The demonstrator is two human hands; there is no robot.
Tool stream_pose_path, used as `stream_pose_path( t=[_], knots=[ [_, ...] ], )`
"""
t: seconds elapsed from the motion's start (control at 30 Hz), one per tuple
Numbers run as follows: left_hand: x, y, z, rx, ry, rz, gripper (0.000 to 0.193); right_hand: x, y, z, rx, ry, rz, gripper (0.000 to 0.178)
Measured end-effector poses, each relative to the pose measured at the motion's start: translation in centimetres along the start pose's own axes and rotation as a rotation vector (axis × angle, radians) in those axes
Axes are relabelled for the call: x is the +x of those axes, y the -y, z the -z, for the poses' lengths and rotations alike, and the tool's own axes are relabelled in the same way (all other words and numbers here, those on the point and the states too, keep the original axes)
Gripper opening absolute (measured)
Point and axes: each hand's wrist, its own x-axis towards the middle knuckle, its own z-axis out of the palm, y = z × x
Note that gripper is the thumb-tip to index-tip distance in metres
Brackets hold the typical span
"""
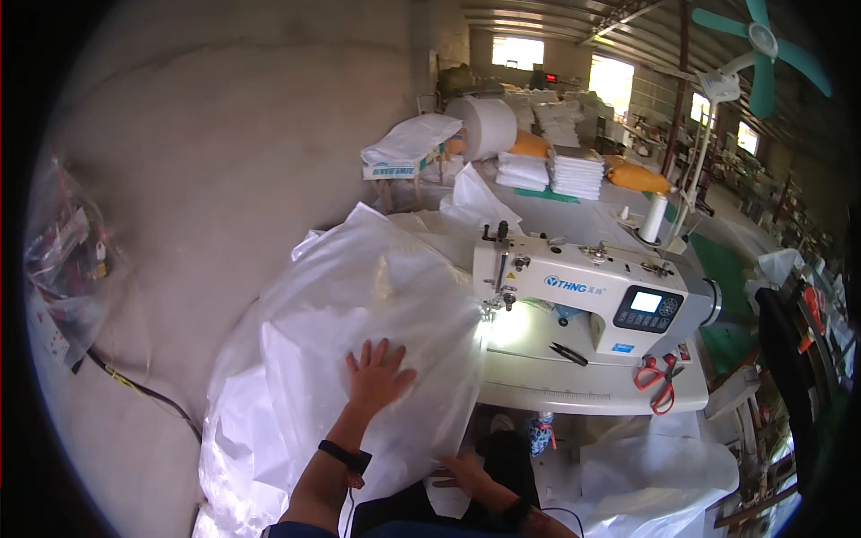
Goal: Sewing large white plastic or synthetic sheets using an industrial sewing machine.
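Note:
A large sheet of thin, translucent white plastic lies bunched and draped over the left side of the work surface. My left hand rests flat on it with the fingers spread. Lower down, by my lap, my right hand is closed at the sheet's near edge, its fingers partly hidden. The sheet's right side reaches the needle area of a white sewing machine, where a lamp shines brightly. Whether the needle is in the sheet cannot be made out.
Black thread snips and red-handled scissors lie on the machine bed. A white thread cone stands behind the machine. Folded white stacks and a big white roll sit farther back. More white plastic hangs at the lower right.

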Motion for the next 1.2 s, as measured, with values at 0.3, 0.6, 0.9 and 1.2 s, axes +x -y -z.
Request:
stream_pose_path(
  t=[0.3, 0.6, 0.9, 1.2],
  knots=[
    [6.5, 3.0, 0.2, 0.028, 0.201, -0.035, 0.060, -3.0, 5.3, -2.0, 0.032, 0.449, 0.127, 0.043],
    [7.8, 2.8, 0.3, 0.044, 0.247, -0.057, 0.061, -4.1, -4.4, -0.8, 0.195, 0.389, -0.347, 0.047],
    [-4.1, -9.5, 3.3, -0.193, -0.150, -0.323, 0.016, -3.0, -4.8, -2.4, 0.036, 0.391, -0.205, 0.043],
    [-10.0, -5.6, 3.2, -0.401, 0.098, -0.017, 0.020, -8.1, 0.0, -1.2, -0.233, 0.681, -0.038, 0.044]
  ],
)
